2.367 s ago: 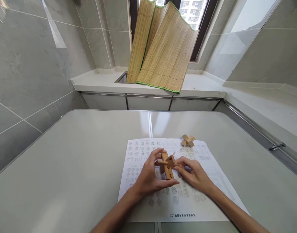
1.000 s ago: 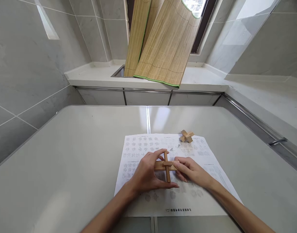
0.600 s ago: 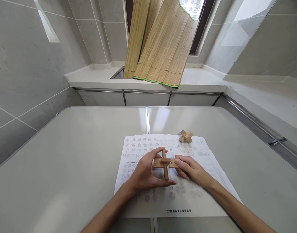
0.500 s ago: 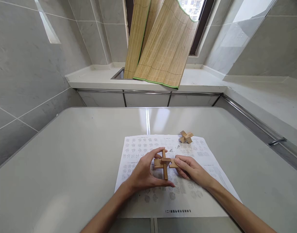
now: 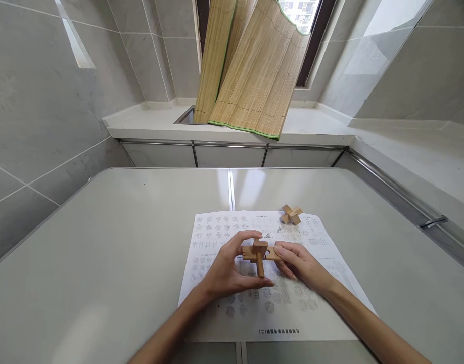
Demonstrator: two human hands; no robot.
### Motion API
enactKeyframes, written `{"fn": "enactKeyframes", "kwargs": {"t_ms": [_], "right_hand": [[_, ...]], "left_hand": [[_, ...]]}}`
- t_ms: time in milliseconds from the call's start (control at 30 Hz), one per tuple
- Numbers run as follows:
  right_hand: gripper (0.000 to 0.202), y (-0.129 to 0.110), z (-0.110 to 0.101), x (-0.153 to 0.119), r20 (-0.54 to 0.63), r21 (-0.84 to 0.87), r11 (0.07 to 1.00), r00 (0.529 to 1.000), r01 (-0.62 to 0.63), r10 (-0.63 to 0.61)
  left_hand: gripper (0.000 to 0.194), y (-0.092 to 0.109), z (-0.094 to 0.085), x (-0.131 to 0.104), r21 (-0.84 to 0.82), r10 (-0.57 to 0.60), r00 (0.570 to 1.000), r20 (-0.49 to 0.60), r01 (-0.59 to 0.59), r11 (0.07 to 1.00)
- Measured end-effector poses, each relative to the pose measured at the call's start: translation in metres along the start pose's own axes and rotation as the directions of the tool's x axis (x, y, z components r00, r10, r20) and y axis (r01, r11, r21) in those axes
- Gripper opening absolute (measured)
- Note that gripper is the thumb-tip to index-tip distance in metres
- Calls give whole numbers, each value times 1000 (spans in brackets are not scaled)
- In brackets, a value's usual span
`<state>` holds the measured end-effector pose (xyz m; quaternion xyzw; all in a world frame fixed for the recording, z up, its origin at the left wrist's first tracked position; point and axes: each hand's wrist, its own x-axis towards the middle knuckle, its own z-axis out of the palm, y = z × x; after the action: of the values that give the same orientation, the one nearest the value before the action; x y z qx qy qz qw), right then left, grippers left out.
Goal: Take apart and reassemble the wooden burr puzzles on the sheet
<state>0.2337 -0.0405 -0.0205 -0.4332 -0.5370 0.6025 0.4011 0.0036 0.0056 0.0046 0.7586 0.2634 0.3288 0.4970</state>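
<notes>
A wooden interlocking puzzle (image 5: 260, 247) of crossed pieces is held just above the printed sheet, between both hands. My left hand (image 5: 228, 263) curls around it from the left, fingers at the top and left end, thumb below the lower end of its rod-like piece. From the right, my right hand (image 5: 298, 260) pinches the end of the flat piece, which has a curved notch, between thumb and fingers. The left hand's fingers partly hide the puzzle's far side. A second wooden puzzle (image 5: 291, 215), shaped like a star of crossed bars, rests at the sheet's far right edge.
The paper sheet (image 5: 213, 298) carries rows of small printed diagrams and lies on a pale table (image 5: 103, 242) with a metal seam. Beyond the table are a white ledge (image 5: 141, 124) and a bamboo mat (image 5: 254, 76) hanging before a window. Tiled walls flank both sides.
The held puzzle has tipped and turned, so its upper block faces the camera more broadly and its rod slants. The right hand has shifted slightly right. The second puzzle stays put.
</notes>
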Motion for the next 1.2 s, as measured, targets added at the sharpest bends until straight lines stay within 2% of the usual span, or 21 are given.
{"fn": "enactKeyframes", "kwargs": {"t_ms": [133, 367, 533, 833, 1033, 1200], "right_hand": [[53, 1, 1, 1, -9, 10, 1000, 1000, 0, 0], [54, 4, 1, 1, -45, -7, 1000, 999, 3, -4], [53, 9, 2, 3, -33, 75, 997, 999, -10, 12], [51, 9, 3, 4, -120, 111, 994, 993, -1, 15], [51, 8, 8, 4, -189, 48, 999, 982, 0, 9], [52, 10, 4, 3, -310, -34, 999, 950, 26, -35]], "left_hand": [[65, 1, 0, 0, -15, 10, 1000, -19, -10, 1000], [63, 2, 2, -1, -131, -101, 995, -22, 97, 987], [35, 2, 4, -2, -198, -134, 991, -25, 127, 972], [13, 2, 4, -2, -233, -178, 981, -79, 156, 960], [14, 0, 2, -2, -159, -119, 988, -95, 103, 982], [17, 0, 4, -5, -122, -24, 998, -54, 18, 992]]}}
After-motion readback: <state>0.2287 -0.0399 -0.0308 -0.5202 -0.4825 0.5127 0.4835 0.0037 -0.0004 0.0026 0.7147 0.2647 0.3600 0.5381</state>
